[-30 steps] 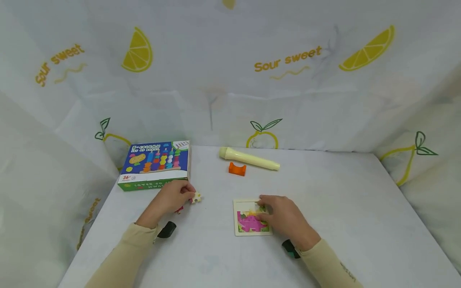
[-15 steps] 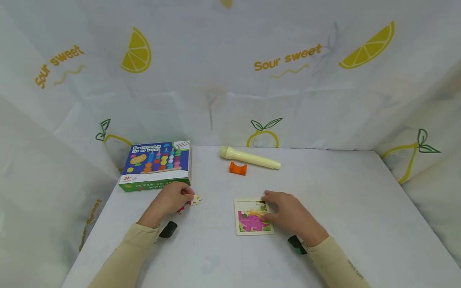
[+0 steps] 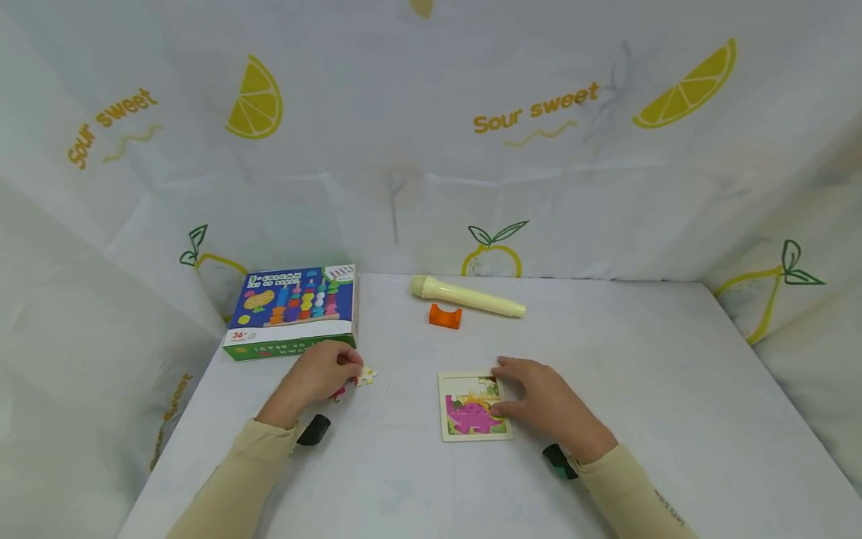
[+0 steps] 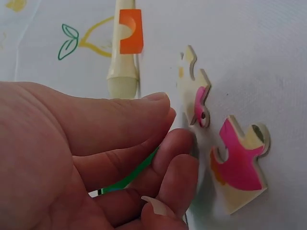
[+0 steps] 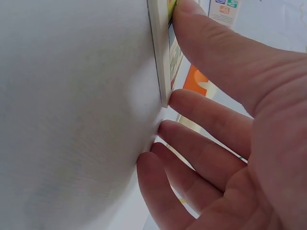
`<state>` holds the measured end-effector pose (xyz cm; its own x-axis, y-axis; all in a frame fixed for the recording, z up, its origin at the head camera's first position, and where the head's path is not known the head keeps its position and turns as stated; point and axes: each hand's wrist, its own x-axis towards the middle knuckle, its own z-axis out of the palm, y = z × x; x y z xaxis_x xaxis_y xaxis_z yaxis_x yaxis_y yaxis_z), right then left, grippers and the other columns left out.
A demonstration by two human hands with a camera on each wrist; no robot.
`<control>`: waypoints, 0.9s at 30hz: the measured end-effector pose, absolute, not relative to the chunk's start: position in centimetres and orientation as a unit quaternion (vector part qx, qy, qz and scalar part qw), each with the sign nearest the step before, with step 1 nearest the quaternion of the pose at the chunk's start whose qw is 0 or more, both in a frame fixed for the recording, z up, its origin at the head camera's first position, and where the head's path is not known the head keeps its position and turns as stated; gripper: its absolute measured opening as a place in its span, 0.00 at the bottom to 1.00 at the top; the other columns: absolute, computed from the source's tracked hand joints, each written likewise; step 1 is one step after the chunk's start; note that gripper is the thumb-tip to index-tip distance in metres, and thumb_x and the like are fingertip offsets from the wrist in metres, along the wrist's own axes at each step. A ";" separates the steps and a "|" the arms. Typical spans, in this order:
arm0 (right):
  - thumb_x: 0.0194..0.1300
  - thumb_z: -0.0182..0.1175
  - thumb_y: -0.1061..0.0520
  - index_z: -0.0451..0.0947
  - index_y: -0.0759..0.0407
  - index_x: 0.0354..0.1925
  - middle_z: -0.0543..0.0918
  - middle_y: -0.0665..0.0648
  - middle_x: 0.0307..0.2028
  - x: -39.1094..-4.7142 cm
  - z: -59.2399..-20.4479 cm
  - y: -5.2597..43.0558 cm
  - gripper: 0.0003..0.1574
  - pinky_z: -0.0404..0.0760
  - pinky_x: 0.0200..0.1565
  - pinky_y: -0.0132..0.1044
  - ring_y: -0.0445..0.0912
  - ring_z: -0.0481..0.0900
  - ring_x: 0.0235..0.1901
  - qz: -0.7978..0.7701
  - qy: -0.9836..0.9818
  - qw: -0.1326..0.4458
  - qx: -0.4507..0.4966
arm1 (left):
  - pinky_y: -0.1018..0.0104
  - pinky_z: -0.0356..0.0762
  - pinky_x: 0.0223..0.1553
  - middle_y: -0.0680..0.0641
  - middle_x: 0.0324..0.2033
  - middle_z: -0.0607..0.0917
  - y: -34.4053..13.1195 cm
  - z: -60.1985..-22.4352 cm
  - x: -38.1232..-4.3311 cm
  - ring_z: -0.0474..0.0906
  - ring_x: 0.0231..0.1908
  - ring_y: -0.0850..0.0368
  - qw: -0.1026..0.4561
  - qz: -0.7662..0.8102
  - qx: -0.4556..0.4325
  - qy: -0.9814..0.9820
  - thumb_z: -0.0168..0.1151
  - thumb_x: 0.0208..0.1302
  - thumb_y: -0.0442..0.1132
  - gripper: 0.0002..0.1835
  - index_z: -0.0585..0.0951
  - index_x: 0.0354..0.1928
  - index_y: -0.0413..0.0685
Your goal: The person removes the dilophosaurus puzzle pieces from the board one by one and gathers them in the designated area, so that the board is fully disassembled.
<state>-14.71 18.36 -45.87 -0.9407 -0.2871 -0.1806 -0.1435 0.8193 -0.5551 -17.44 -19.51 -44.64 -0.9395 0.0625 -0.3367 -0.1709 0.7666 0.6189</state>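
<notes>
My left hand [image 3: 323, 374] is beside a cream-and-pink jigsaw piece [image 4: 192, 96], its thumb and fingertips close together. The piece lies beyond the fingertips, not pinched between them; whether they touch it is hard to tell. A second, mostly pink jigsaw piece [image 4: 240, 160] lies near the curled lower fingers. My right hand [image 3: 548, 408] rests at the right side of a square wooden puzzle tray [image 3: 441, 419] showing a pink dinosaur. Its thumb touches the tray's face, and the index fingertip is at a corner. The tray's upper left has a bare, unfilled area.
A blue-and-green bead toy box [image 3: 296, 303] stands behind my left hand. Further back lie a pale yellow toy microphone [image 3: 468, 294] and an orange notched block [image 3: 445, 316]. A white cloth printed with lemons [image 3: 404, 202] hangs behind the white table [image 3: 660, 374].
My right hand has moved slightly right and away from the tray's inner pieces, uncovering the upper right piece. My left hand stays nearly in place; the cream-and-pink piece beside it sits slightly lower in view.
</notes>
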 end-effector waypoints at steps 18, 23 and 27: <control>0.58 0.83 0.46 0.83 0.52 0.67 0.79 0.56 0.74 -14.8 -46.1 18.5 0.40 0.70 0.76 0.62 0.61 0.72 0.77 -0.291 0.943 0.120 -0.109 | 0.63 0.80 0.47 0.56 0.37 0.87 -5.7 -42.9 -18.8 0.78 0.39 0.59 0.156 0.252 0.212 0.931 0.73 0.72 0.42 0.05 0.90 0.45 0.52; 0.57 0.84 0.48 0.84 0.53 0.65 0.80 0.57 0.73 -15.0 -46.3 18.6 0.40 0.72 0.75 0.61 0.60 0.75 0.75 -0.297 0.941 0.107 -0.123 | 0.68 0.78 0.37 0.59 0.35 0.87 -1.9 -43.6 -19.1 0.78 0.33 0.63 0.165 0.212 0.247 0.931 0.75 0.67 0.40 0.06 0.92 0.43 0.53; 0.57 0.84 0.50 0.85 0.53 0.65 0.81 0.59 0.72 -14.9 -46.1 18.7 0.39 0.72 0.75 0.61 0.60 0.75 0.75 -0.302 0.939 0.102 -0.128 | 0.67 0.77 0.35 0.58 0.35 0.88 -0.5 -44.0 -19.1 0.78 0.32 0.63 0.157 0.191 0.247 0.937 0.76 0.62 0.39 0.06 0.92 0.41 0.52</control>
